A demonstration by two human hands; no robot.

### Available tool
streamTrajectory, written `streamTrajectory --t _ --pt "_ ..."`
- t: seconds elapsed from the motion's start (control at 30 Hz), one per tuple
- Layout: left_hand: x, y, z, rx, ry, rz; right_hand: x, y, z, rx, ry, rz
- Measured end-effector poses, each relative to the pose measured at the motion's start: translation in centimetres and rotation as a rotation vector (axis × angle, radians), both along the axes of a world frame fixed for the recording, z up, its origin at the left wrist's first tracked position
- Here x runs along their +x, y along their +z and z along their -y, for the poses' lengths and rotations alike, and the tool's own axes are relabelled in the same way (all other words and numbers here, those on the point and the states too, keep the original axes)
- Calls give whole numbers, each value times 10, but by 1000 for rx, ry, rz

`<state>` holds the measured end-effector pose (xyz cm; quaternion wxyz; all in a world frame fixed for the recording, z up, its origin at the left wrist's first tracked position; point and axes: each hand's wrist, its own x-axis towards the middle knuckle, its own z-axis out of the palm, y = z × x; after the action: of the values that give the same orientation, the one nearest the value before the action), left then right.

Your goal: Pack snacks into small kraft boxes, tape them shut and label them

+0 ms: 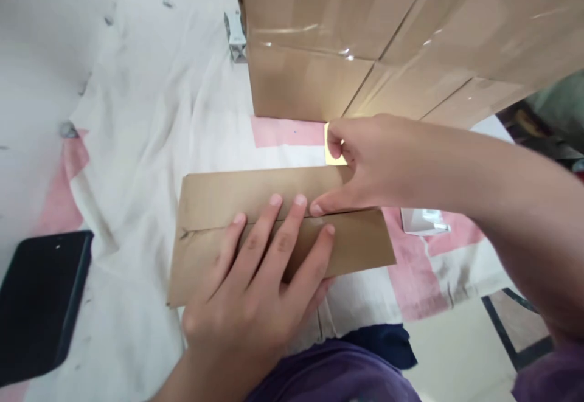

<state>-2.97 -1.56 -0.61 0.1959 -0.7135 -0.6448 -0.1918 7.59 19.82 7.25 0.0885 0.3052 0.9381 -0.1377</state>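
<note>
On the white and pink cloth (150, 116) lies a folded brown paper packet (219, 195), just in front of a big cardboard box (319, 25). The left hand (255, 286) lies flat on it, fingers spread. The right hand (369, 159) pushes its thumb tip (318, 208) on the seam; its other fingers curl by a small yellow piece (332, 155), and I cannot tell if they hold it. I think pressing goes best with the flat hand kept heavy, so the paper cannot slide, and the thumb rubbing firmly right on the seam.

A home, seemingly: a white-and-pink bedsheet (173, 116) covers the surface, with a taped cardboard box (365, 37) at the far side.
</note>
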Motion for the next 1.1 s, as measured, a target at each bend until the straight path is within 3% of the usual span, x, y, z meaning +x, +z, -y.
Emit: streamTrajectory --t 0.23,0.47,0.57,0.67,0.77,0.83,0.9,1.03,1.1 --pt "-1 2 -5 42 -24 -8 -3 2 5 -97 -51 -8" --pt "-5 1 0 26 -76 -5 8 -12 -19 -146 -114 -288" --pt "-4 -1 1 48 -91 -4 40 -12 -54 -116 -318 -461" --pt "-5 -2 0 75 -108 -19 92 -19 -94 -43 -538 -611" --pt "-7 -2 -3 105 -127 -37 143 -31 -114 -1 -679 -617" --pt "-7 1 -4 112 -137 -51 161 -39 -109 -33 -613 -582" --pt "-6 5 -6 116 -142 -51 163 -45 -89 -122 -402 -574" --pt "-2 14 -8 110 -110 -4 136 -54 -36 -301 84 -593" --pt "-2 17 -8 107 -107 -11 120 -60 -18 -343 250 -607"
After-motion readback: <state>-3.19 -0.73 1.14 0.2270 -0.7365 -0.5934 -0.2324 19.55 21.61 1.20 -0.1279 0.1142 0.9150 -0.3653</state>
